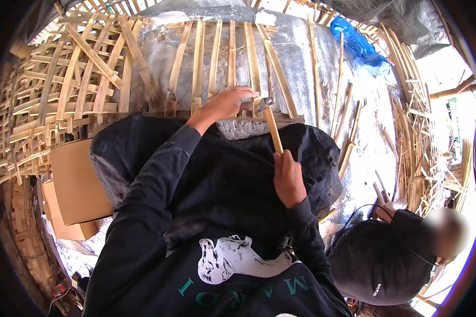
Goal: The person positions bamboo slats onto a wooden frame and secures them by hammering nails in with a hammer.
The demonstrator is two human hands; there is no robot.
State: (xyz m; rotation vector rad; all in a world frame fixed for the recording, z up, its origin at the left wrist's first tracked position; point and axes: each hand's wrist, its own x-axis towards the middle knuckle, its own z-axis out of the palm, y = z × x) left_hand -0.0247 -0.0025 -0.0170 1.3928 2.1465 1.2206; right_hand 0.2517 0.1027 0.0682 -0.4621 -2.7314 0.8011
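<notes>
A hammer [273, 129] was seen near the centre of the frame, its wooden handle slanted and its metal head set at the lower end of one of the bamboo slats [251, 58]. The handle was gripped by the right hand [290, 178], its fingers wrapped around the wood. The left hand [226, 104] was held over the slat ends just left of the hammer head, its fingers stretched toward the right; whether anything was pinched between its fingertips could not be told. The slats were laid out in a spaced row across the upper centre, their lower ends reaching a crosspiece [288, 118], beneath which a pale, rough block [243, 130] was partly shown between the dark-clad knees. A silvery sheet [296, 42] was spread under the work, and loose strips [314, 68] were scattered on it to the right. The upper left was filled by a woven lattice [26, 121], with a cardboard box [82, 182] placed below it. Blue plastic [354, 42] was bunched at the upper right, thin strips [415, 148] were heaped at the right, and a co-worker [386, 253] in black was seen at the lower right.
</notes>
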